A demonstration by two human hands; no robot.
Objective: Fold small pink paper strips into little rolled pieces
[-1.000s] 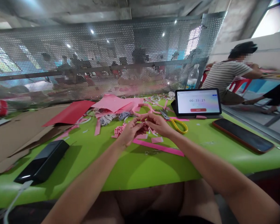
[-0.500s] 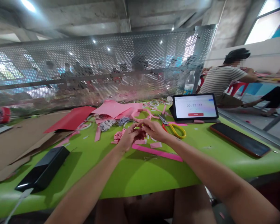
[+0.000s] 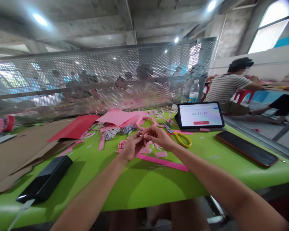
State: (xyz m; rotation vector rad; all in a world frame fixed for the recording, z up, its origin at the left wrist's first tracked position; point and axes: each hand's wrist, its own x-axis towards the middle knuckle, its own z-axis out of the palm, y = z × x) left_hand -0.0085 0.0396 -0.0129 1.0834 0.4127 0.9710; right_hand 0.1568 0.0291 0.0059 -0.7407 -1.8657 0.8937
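My left hand (image 3: 131,147) and my right hand (image 3: 159,137) meet above the green table (image 3: 144,183), fingertips pinched together around a small piece that is too tiny to name. Under them lie small pink paper scraps (image 3: 145,150) and a long pink paper strip (image 3: 162,161). Yellow-handled scissors (image 3: 180,137) rest just right of my right hand. Pink paper sheets (image 3: 121,115) and a bundle of twisted cord (image 3: 110,132) lie behind my hands.
A tablet (image 3: 200,114) showing a timer stands at the back right, a phone (image 3: 247,149) lies to its right. A black power bank (image 3: 45,179) sits front left beside cardboard (image 3: 16,150). A perforated metal screen (image 3: 98,77) closes the back. A person in a striped shirt (image 3: 227,88) sits at right.
The view has tilted upward a little, so the table sits lower in frame. My hands stay pinched together at the same spot. The tablet's timer went from 00:33:21 to 00:33:22.
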